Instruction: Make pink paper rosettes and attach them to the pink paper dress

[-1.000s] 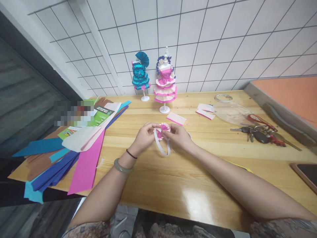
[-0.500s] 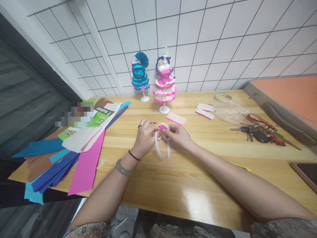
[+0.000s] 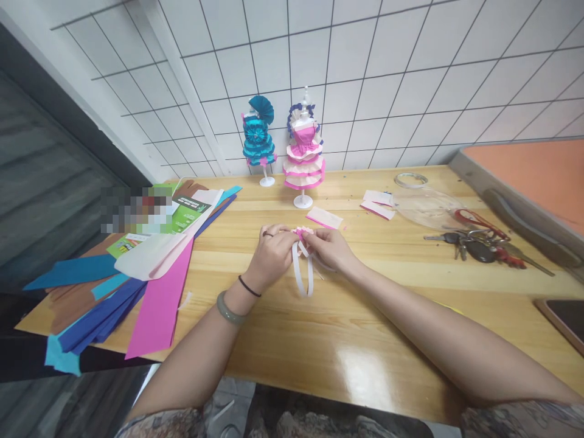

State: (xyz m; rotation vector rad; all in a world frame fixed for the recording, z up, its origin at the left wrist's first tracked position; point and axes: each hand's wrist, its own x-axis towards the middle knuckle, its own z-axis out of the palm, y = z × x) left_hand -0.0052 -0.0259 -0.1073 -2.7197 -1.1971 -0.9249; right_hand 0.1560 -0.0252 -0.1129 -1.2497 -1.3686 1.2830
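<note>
Between my hands, above the middle of the table, is a small piece of gathered pink-and-white crepe paper. My left hand pinches its left side, and my right hand grips it from the right with thumb and fingers. A narrow white strip hangs from it in a loop below my fingers. Part of the paper is hidden by the fingertips. Just beyond lies a flat white paper piece with a pink edge.
Two small dress stands, one teal and one pink and white, stand at the back. Coloured crepe strips and green packaging lie left. Keys, a tape roll and a phone lie right.
My left hand has shifted slightly right, closer to my right hand. The white loop has swung a little to the right and hangs narrower.
</note>
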